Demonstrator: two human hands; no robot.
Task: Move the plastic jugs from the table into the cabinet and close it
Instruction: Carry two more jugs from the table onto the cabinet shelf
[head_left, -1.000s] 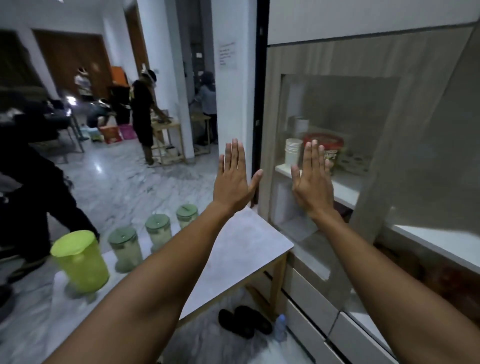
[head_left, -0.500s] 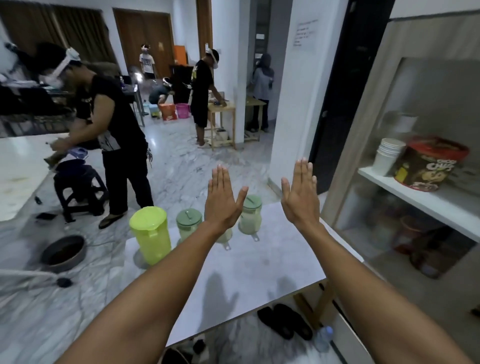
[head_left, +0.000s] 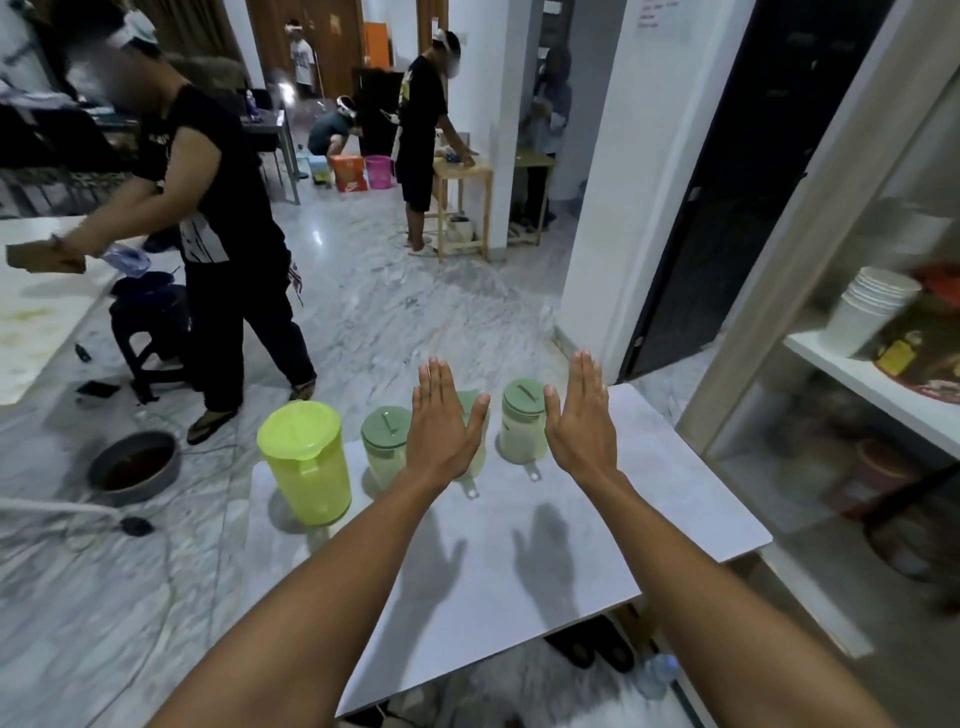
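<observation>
A lime-green plastic jug stands at the far left of the white table. To its right is a row of three clear jugs with sage-green lids: the left one, a middle one mostly hidden behind my left hand, and the right one. My left hand and my right hand are held up flat above the table, palms away, fingers straight, holding nothing. The glass-fronted cabinet stands at the right.
Inside the cabinet a shelf carries stacked white cups and a snack tub. A person in black bends over a stool left of the table. A dark basin lies on the marble floor. Sandals sit under the table.
My view has swung left from the cabinet front to the table with the jugs. Both hands stayed raised and flat, now over the jugs instead of against the cabinet glass.
</observation>
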